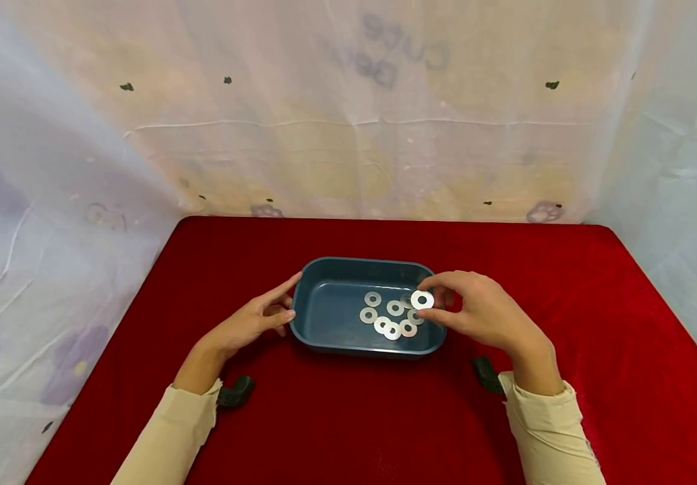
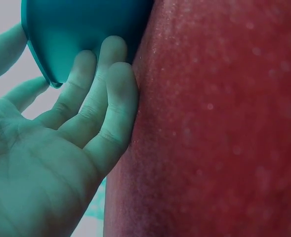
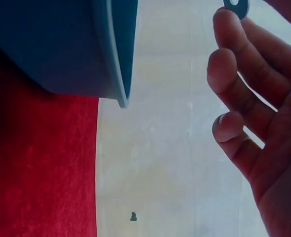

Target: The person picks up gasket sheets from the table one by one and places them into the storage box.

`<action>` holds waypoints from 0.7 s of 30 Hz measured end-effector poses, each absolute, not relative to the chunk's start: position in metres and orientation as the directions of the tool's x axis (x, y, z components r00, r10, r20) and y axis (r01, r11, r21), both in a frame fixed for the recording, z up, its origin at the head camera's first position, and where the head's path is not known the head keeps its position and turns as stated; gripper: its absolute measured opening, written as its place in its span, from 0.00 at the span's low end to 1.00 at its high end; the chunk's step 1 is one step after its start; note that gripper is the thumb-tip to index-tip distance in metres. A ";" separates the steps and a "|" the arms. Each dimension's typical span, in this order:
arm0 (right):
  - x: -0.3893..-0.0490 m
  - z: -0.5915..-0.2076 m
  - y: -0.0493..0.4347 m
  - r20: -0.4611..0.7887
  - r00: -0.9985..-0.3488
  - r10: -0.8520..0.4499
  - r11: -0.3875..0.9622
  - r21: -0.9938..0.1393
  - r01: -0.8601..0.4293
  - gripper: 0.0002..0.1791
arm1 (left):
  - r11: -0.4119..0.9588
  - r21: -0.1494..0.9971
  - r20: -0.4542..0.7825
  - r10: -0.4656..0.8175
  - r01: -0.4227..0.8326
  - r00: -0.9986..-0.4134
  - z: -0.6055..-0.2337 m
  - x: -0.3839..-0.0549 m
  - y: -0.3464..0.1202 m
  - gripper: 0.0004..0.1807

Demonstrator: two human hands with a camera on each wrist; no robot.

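Observation:
A blue-grey rectangular tub (image 1: 336, 323) stands on the red cloth. Inside it, mostly toward the right, lie several flat metal washers (image 1: 394, 308), some overlapping. My right hand (image 1: 485, 310) pinches one washer (image 1: 422, 300) between thumb and fingertips above the tub's right end. That washer also shows at the top of the right wrist view (image 3: 238, 7), the other fingers loosely bent below it. At the tub's left end, my left hand (image 1: 251, 320) rests against the outer wall and rim. In the left wrist view its extended fingers (image 2: 120, 91) touch the tub's outside.
Red cloth (image 1: 348, 417) covers the table around the tub. A dark curved piece (image 1: 236, 392) lies by the left cuff, and a similar one (image 1: 487, 374) by the right cuff. Pale printed sheeting (image 1: 348, 162) hangs behind and at both sides.

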State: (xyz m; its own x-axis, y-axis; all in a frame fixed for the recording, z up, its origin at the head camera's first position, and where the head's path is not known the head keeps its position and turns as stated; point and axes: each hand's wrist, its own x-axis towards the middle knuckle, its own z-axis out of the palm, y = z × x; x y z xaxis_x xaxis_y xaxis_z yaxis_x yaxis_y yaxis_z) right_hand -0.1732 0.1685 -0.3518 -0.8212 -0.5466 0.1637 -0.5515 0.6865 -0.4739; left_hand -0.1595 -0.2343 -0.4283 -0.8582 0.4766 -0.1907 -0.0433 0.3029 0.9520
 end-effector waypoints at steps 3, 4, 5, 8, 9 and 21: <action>-0.173 -0.353 0.166 0.146 -0.824 -0.547 0.690 -0.480 -0.543 0.20 | 0.307 0.950 -0.195 0.472 -0.047 -0.860 -0.429 -0.160 -0.235 0.38; -0.173 -0.353 0.165 0.137 -0.826 -0.547 0.693 -0.480 -0.539 0.20 | 0.308 0.950 -0.197 0.471 -0.049 -0.860 -0.429 -0.160 -0.235 0.38; -0.173 -0.352 0.164 0.127 -0.826 -0.549 0.696 -0.478 -0.536 0.20 | 0.310 0.950 -0.198 0.470 -0.050 -0.860 -0.428 -0.160 -0.235 0.38; -0.173 -0.348 0.163 0.112 -0.828 -0.550 0.712 -0.455 -0.535 0.20 | 0.308 0.950 -0.198 0.474 -0.049 -0.858 -0.428 -0.162 -0.234 0.38; -0.173 -0.346 0.163 0.114 -0.827 -0.550 0.716 -0.445 -0.538 0.21 | 0.303 0.952 -0.195 0.479 -0.047 -0.856 -0.427 -0.163 -0.233 0.38; -0.188 -0.338 0.140 0.102 -0.773 -0.626 0.674 -0.428 -0.602 0.19 | 0.290 0.956 -0.191 0.485 -0.049 -0.853 -0.430 -0.162 -0.237 0.38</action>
